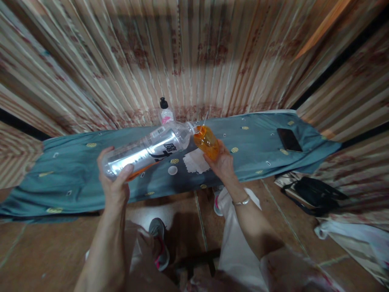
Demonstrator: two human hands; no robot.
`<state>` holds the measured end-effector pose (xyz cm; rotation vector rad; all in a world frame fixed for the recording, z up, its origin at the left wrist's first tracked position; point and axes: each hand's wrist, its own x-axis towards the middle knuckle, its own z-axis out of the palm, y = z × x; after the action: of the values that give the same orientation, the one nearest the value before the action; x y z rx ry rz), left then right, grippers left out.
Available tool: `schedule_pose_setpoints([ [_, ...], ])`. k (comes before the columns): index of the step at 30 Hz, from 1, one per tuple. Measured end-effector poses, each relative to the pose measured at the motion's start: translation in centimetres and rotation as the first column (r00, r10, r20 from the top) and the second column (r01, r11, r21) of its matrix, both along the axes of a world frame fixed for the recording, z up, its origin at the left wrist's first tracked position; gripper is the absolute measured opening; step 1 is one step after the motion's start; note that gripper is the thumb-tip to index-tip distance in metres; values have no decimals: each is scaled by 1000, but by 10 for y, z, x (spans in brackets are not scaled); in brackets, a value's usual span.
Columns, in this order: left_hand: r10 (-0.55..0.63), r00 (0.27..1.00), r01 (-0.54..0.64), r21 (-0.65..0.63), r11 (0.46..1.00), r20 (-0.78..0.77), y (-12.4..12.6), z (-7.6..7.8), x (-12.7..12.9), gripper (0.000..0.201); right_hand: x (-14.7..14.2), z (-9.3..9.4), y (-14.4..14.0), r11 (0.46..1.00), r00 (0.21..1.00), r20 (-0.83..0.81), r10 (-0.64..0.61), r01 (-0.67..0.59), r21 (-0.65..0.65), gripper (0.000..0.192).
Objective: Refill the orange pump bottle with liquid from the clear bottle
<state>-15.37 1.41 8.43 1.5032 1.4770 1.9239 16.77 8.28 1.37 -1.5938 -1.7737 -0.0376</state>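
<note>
Left of centre in the frame, the left hand (114, 176) has its fingers clamped around the base of a large clear bottle (142, 152) with a silver label, tilted so its neck points toward the upper right. The fingers of the right hand (223, 162) are wrapped around an orange bottle (208, 142) just right of centre, its mouth at the large bottle's neck; whether they touch, I cannot tell. Below, on the cloth-covered surface (75, 170), lie a white disc (172, 170) and a jagged-edged white sheet (196, 161). A black-topped bottle (165, 113) stands behind; a dark flat phone (289, 140) lies at the right.
</note>
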Motion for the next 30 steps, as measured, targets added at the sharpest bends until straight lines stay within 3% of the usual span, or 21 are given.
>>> schedule_pose_setpoints([
  [3, -35, 993, 37, -11, 999, 111, 0, 1, 1, 77, 0, 0, 0, 1000, 1000, -4, -7, 7, 6, 73],
  [9, -50, 986, 50, 7, 999, 162, -1, 2, 2, 75, -1, 3, 0, 1000, 1000, -12, -17, 17, -8, 74],
  [30, -71, 979, 65, 38, 997, 189, 0, 6, 4, 72, -1, 1, 1, 1000, 1000, -11, -5, 5, 8, 72],
])
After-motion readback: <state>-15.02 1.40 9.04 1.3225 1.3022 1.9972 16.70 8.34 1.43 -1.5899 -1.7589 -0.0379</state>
